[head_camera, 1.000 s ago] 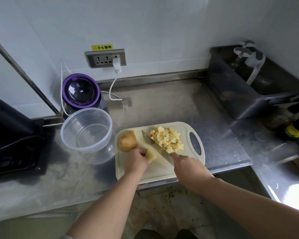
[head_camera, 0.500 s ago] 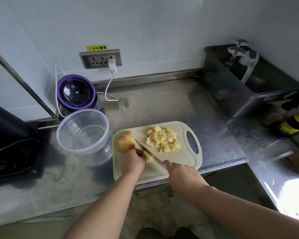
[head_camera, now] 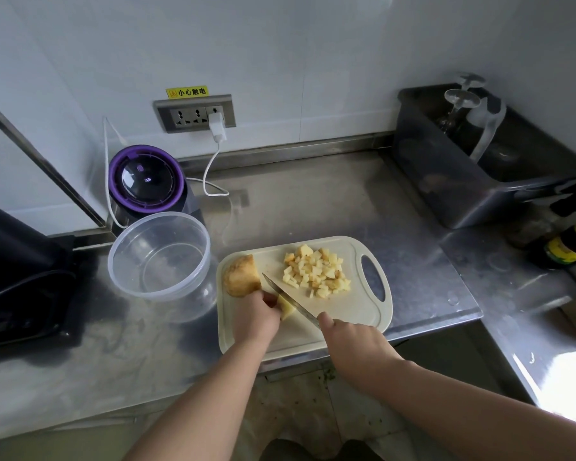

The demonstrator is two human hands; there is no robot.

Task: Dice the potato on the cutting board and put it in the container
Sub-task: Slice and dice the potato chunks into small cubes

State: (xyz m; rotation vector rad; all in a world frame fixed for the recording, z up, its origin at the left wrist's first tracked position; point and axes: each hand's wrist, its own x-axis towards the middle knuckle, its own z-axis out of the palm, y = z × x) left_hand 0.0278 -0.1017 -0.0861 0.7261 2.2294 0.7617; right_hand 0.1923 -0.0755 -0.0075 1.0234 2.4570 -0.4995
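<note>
A cream cutting board (head_camera: 363, 307) lies on the steel counter. On it sits a pile of diced potato (head_camera: 315, 271) and, at the left edge, an uncut potato chunk (head_camera: 241, 276). My left hand (head_camera: 255, 316) holds a small potato piece (head_camera: 287, 307) down on the board. My right hand (head_camera: 354, 342) grips a knife (head_camera: 288, 297) whose blade lies across that piece, tip pointing up-left. A clear round plastic container (head_camera: 158, 257), with nothing in it, stands just left of the board.
A purple-lidded appliance (head_camera: 147, 181) stands behind the container, its white cable plugged into the wall socket (head_camera: 195, 113). A dark bin (head_camera: 473, 168) with glassware sits at the back right, bottles (head_camera: 569, 242) beside it. A black appliance (head_camera: 17, 281) fills the left side.
The knife came off the diced pile and down onto the small piece under my left hand. The camera view shifted slightly.
</note>
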